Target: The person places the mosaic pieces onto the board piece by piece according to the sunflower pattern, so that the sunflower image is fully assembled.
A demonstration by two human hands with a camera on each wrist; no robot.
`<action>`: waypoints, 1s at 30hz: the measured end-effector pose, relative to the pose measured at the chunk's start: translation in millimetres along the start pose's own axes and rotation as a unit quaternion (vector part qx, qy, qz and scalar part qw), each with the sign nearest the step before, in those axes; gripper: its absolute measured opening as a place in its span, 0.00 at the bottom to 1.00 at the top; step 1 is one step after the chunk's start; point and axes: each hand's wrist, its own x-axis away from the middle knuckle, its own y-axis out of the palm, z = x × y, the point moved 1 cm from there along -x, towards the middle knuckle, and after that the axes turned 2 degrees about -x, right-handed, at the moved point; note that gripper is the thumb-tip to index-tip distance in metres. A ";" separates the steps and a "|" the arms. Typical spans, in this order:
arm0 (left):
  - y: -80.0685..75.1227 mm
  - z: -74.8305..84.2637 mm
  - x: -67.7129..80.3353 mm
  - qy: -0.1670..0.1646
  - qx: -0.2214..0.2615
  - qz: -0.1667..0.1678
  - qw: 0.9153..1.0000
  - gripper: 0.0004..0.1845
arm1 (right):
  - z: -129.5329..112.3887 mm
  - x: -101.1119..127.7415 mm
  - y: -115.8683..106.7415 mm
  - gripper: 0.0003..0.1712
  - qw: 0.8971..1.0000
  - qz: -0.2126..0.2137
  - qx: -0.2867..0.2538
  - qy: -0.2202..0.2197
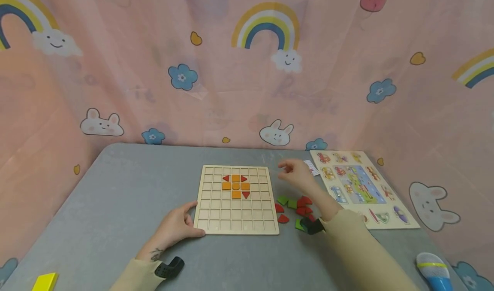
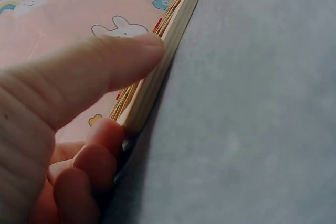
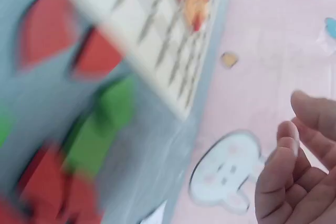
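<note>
A wooden grid board [image 1: 236,213] lies in the middle of the grey table, with orange squares and red triangles [image 1: 236,186] set in its upper cells. My left hand [image 1: 184,223] grips the board's near left corner; in the left wrist view the thumb [image 2: 113,61] lies on the board's edge [image 2: 157,74] and the fingers curl against the corner. My right hand [image 1: 294,173] hovers above the table just right of the board, fingers loosely curled, with nothing in it [image 3: 296,177]. Loose red and green pieces [image 1: 297,207] lie under that forearm; they show blurred in the right wrist view [image 3: 94,129].
A picture puzzle board [image 1: 356,187] lies at the right, a small white card [image 1: 311,166] beside it. A yellow block [image 1: 45,281] sits at the near left corner, a blue and white object [image 1: 434,270] at the near right. A pink patterned curtain surrounds the table.
</note>
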 end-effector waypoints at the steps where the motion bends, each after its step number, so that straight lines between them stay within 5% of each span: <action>1: 0.0 -0.1 -0.1 0.000 0.000 0.000 1.000 0.51 | 5.7 4.0 -3.3 0.19 1.000 -0.009 0.019 0.002; 7: 0.4 -1.4 -0.8 -0.005 0.006 -0.001 1.000 0.51 | 44.0 30.8 -12.3 0.23 0.991 -0.075 0.107 0.041; 15: 1.5 -2.1 -1.7 -0.002 0.005 0.000 1.000 0.52 | 77.6 58.1 -8.6 0.15 0.978 -0.083 0.162 0.098; 30: -1.1 0.8 1.6 0.004 0.005 -0.005 1.000 0.51 | 63.1 51.4 0.2 0.06 0.981 -0.056 0.150 0.109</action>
